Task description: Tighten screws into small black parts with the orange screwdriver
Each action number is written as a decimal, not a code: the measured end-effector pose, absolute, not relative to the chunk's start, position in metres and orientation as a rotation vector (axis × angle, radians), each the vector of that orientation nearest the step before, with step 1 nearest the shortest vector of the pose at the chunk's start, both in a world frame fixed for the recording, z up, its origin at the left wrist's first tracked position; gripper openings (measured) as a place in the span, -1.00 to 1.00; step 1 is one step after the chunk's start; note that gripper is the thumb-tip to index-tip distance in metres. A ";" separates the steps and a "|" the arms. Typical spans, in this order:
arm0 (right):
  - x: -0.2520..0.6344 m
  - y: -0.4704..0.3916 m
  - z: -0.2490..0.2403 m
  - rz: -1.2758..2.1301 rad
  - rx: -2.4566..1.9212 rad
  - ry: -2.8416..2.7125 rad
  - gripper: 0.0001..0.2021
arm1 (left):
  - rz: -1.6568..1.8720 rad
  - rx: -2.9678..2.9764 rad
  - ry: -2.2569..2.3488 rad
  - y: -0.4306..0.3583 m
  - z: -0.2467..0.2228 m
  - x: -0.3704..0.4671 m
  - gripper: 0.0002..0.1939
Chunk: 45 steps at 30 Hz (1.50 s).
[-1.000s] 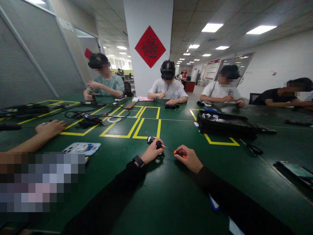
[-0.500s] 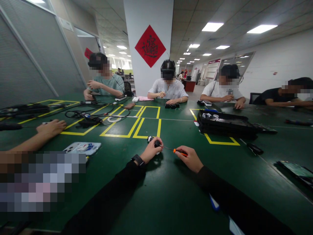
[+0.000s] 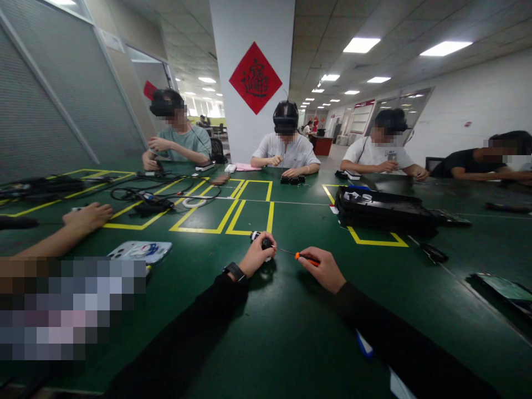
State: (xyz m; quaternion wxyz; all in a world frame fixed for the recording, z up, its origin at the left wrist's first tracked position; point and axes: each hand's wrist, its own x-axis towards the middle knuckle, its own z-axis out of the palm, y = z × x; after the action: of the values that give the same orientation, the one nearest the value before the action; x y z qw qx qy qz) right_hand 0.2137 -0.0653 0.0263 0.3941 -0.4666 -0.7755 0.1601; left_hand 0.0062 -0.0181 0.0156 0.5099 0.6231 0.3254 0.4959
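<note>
Just above the green table (image 3: pixel 286 338), my left hand (image 3: pixel 256 256) is closed around a small black-and-white device (image 3: pixel 267 244). My fingers cover much of it, so its exact kind does not show. Between thumb and fingers, my right hand (image 3: pixel 322 269) grips a screwdriver (image 3: pixel 307 259) by its orange-and-black handle. The thin metal shaft points left, and its tip meets or nearly meets the device's right side; contact is too small to make out.
A phone in a patterned case (image 3: pixel 140 251) lies left of my hands, near another person's hand (image 3: pixel 88 218). Stacked black trays (image 3: pixel 382 208) stand to the right, with a black tool (image 3: pixel 433 253) before them. Cables (image 3: pixel 153 199) spread across the left. Several people sit opposite.
My hands, the device and the screwdriver stay almost in place. At the far right side, a co-worker's hand has shifted slightly to the right.
</note>
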 end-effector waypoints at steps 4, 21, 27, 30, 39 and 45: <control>0.213 -0.066 0.028 0.398 -1.163 -1.983 -0.84 | 1.189 1.529 0.797 -0.019 0.017 0.006 -0.76; 0.213 -0.071 0.035 0.325 -1.151 -1.955 -0.83 | 1.200 1.513 0.814 -0.020 0.019 0.006 -0.77; 0.214 -0.070 0.034 0.336 -1.145 -1.936 -0.82 | 1.203 1.515 0.810 -0.021 0.019 0.007 -0.76; 0.214 -0.069 0.032 0.362 -1.127 -1.935 -0.82 | 1.170 1.548 0.801 -0.021 0.019 0.006 -0.76; 0.216 -0.072 0.030 0.427 -1.149 -2.001 -0.78 | 1.090 1.728 0.873 -0.022 0.018 -0.005 -0.78; 0.216 -0.072 0.028 0.384 -1.187 -1.997 -0.78 | 1.113 1.720 0.878 -0.021 0.019 -0.006 -0.76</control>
State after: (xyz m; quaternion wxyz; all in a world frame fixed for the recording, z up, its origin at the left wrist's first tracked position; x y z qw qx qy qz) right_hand 0.2163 -0.0719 0.0284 0.3837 -0.4655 -0.7832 0.1506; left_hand -0.0056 -0.0208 0.0195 0.4406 0.6927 0.3536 0.4484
